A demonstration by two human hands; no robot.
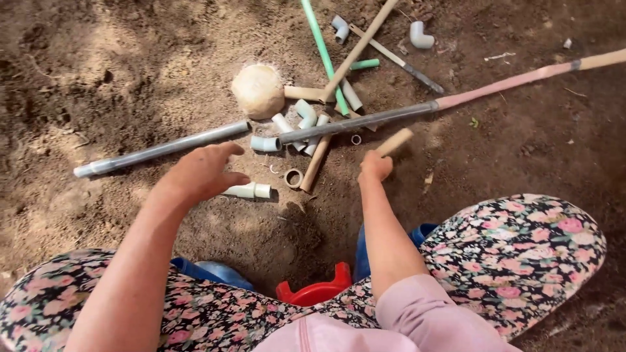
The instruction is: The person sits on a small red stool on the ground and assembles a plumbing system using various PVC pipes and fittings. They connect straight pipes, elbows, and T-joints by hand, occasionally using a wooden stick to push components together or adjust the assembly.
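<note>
My left hand [203,171] hovers with fingers apart just above a short pale pipe fitting [249,190] lying on the dirt; nothing is in its grasp. My right hand [376,165] is closed around the near end of a short tan pipe piece [394,141], which points up and to the right. Between the hands lie a small ring-shaped piece [293,178] and another tan pipe [315,163]. A heap of pale elbow fittings [301,122] sits just beyond.
A long grey pipe [160,150] lies left; a grey-and-pink pipe [456,99] runs right. A round tan ball [258,90], a green pipe [322,52], more fittings and a tool [399,60] lie farther off. My flowered-trouser knees [521,254] flank a red stool [317,289].
</note>
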